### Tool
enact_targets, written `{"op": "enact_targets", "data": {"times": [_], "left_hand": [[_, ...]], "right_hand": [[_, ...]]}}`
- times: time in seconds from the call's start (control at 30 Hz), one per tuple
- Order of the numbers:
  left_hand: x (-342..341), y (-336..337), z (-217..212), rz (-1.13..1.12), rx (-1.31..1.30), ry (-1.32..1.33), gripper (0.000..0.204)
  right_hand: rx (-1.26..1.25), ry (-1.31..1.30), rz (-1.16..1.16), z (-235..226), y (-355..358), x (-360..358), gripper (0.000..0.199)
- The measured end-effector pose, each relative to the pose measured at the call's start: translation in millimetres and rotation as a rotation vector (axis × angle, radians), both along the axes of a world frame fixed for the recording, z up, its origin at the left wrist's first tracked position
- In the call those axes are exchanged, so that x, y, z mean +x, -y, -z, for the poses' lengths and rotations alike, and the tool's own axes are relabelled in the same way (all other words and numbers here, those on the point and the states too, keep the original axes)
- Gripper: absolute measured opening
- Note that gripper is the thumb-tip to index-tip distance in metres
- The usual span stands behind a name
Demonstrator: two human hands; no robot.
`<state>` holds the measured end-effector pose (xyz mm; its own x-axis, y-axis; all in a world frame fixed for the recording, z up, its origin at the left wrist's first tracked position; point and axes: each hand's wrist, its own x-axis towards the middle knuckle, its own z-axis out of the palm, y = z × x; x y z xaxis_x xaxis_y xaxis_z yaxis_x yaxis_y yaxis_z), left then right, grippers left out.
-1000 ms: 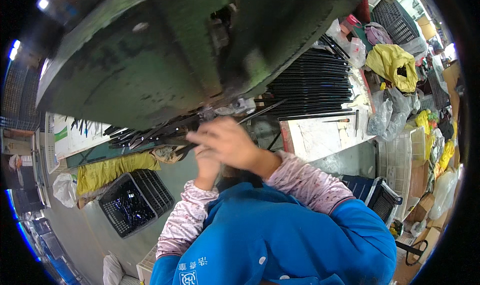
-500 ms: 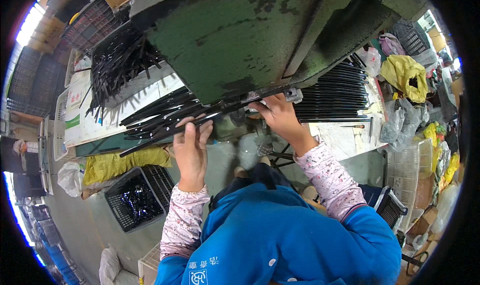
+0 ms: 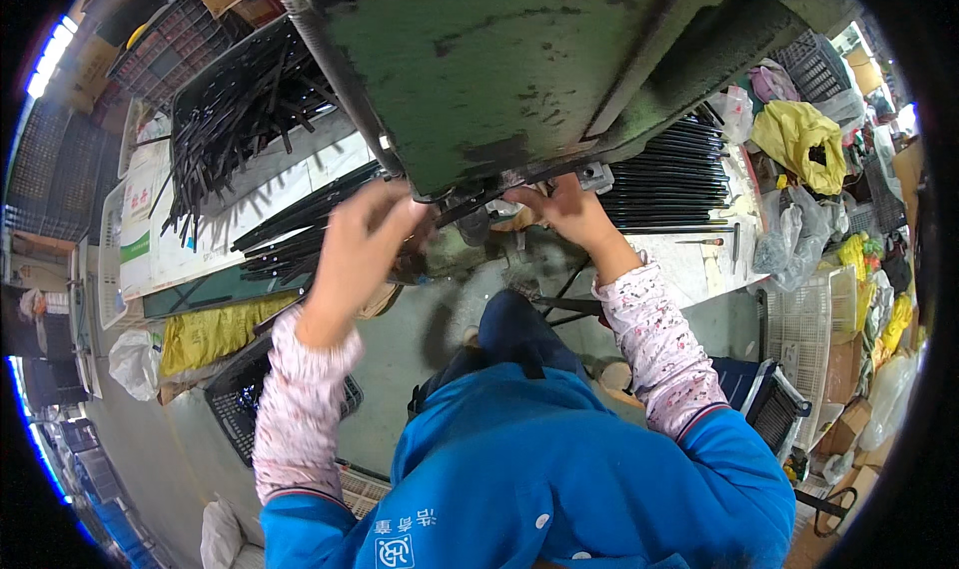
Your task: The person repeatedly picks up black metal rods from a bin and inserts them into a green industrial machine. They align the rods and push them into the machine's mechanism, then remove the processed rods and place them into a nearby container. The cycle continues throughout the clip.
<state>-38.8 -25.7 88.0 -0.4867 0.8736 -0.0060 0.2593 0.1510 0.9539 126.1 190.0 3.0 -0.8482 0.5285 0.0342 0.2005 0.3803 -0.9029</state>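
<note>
A green machine (image 3: 499, 79) with worn paint stands in front of me. Under its lower edge runs a slim black tube (image 3: 462, 207), partly hidden by my hands and the machine. My right hand (image 3: 571, 214) has its fingers bent and pinched around the tube's right part, close to a small metal block (image 3: 596, 178). My left hand (image 3: 365, 244) is raised beside the machine's lower left corner, near the tube. Motion smears its fingers, so its grip does not show. Loose black tubes (image 3: 300, 234) lie just left of it.
Neatly lined-up black tubes (image 3: 667, 184) lie on the right table (image 3: 689, 259), beside a small brush (image 3: 699, 241). A heap of black strips (image 3: 235, 119) fills the back left. Below are a yellow sack (image 3: 215, 334) and a black crate (image 3: 235, 399). Plastic bags (image 3: 799, 239) crowd the right.
My left hand has shifted up and inward from along the tube to the machine's lower corner, now blurred. The right hand stays near the same spot. The view has shifted slightly.
</note>
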Motion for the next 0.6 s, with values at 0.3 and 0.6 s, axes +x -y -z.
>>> {"op": "enact_targets", "data": {"times": [0.3,0.6], "left_hand": [[-45.6,35.0,55.8,0.34,-0.553,0.84,0.044],[16.3,53.1,37.0,0.295,-0.214,0.843,0.03]], "right_hand": [[0.812,0.59,-0.133,107.1,-23.2,-37.1,0.046],[0.346,0.394,0.119,155.5,-28.5,-61.6,0.041]]}}
